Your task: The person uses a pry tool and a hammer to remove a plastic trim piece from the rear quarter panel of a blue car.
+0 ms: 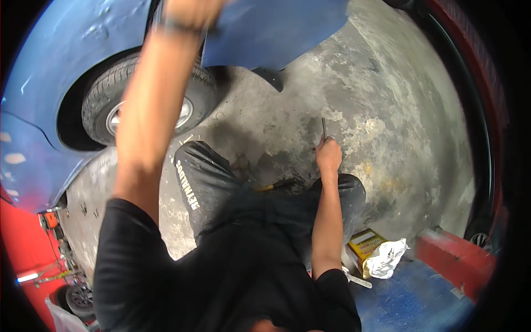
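Holding a metal rod [324, 128] right of the wheel [99, 99], fingers of my right hand [329, 154] curled round it, I appear mid-reach, left hand [193, 11] above the wheel, grip unclear; steadiness seems needed next.

Worn grey concrete floor [387, 138], yellow rectangular tin [366, 247] at lower right, crumpled silvery wrapping [387, 259] against the tin, red beam [456, 260] to their right, spoked wheel [80, 299], apparently detached, at lower left near red wall [19, 243].
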The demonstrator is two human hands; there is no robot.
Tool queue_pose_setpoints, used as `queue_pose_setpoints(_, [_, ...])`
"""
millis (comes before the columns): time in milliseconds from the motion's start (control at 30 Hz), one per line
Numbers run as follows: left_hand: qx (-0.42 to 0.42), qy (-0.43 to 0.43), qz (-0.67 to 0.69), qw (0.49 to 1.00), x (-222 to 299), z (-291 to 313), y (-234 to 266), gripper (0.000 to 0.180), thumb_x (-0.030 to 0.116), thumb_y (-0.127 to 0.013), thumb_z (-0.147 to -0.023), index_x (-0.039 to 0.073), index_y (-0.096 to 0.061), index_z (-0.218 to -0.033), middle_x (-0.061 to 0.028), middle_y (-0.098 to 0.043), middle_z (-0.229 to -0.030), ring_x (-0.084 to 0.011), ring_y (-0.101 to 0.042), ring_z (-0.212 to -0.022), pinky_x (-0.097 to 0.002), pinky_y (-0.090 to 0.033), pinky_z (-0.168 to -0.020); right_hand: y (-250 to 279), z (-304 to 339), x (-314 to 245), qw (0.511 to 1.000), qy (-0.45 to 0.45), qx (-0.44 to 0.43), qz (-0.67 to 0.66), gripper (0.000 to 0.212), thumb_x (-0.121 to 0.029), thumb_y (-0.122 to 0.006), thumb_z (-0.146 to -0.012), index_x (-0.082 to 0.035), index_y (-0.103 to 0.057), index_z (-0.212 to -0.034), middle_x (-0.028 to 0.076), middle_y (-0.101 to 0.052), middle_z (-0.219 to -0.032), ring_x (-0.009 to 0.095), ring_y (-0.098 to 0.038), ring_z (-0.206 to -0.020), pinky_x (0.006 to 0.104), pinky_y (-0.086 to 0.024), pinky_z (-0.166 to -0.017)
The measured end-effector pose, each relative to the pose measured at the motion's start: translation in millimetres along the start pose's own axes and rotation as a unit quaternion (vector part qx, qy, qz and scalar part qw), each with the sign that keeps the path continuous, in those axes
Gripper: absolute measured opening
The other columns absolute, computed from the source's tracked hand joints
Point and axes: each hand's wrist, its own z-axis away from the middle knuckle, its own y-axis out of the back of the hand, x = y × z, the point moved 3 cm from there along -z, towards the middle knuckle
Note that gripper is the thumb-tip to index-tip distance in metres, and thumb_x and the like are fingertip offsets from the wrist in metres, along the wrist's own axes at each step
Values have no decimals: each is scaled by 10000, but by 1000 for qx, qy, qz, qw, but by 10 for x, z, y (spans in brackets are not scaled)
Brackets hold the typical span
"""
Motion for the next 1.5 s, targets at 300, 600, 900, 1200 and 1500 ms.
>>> queue_pose_setpoints(300, [-193, 616, 125, 753, -1662, 3982, -2593, 418, 407, -635, -894, 22, -793, -942, -163, -763, -1032, -297, -709, -967, -395, -516, -892, 182, -239, 293, 997, -60, 35, 15, 354, -298, -567, -988, 23, -714, -969, 300, -708, -946, 493, -685, -927, 556, -549, -816])
queue_pose_setpoints(600, [-161, 624, -122, 755, -2379, 4691, -2915, 542, 487, -634, -942, 9, -720, -1181, -194, -719, -1172, -277, -692, -1053, -388, -519, -920, 49, -266, 120, 998, -47, 16, 35, 379, -320, -552, -1002, 14, -730, -976, 301, -707, -972, 485, -685, -950, 549, -547, -832])
queue_pose_setpoints(900, [288, 590, 297, 693, -1637, 4460, -1127, 503, 412, -667, -993, -12, -610, -1257, -127, -715, -1185, -209, -667, -1096, -395, -512, -971, -29, -427, -16, 999, -43, -6, 26, 393, -338, -583, -983, 24, -737, -975, 309, -706, -973, 485, -684, -956, 541, -548, -853])
queue_pose_setpoints(1200, [417, 449, 305, 729, -1559, 3783, -17, 417, 366, -649, -1014, 15, -631, -1239, -121, -708, -1175, -198, -680, -1040, -348, -527, -892, 80, -451, 28, 998, -47, 10, 27, 414, -339, -583, -979, 47, -734, -969, 315, -702, -983, 485, -682, -969, 545, -544, -858])
queue_pose_setpoints(1500, [446, 367, 291, 763, -1447, 3190, 256, 459, 367, -650, -1010, 34, -591, -1321, -156, -687, -1235, -240, -677, -1090, -403, -546, -922, -42, -285, 80, 1000, -28, 3, 14, 417, -322, -591, -959, 72, -725, -934, 341, -685, -984, 501, -671, -987, 548, -538, -852])
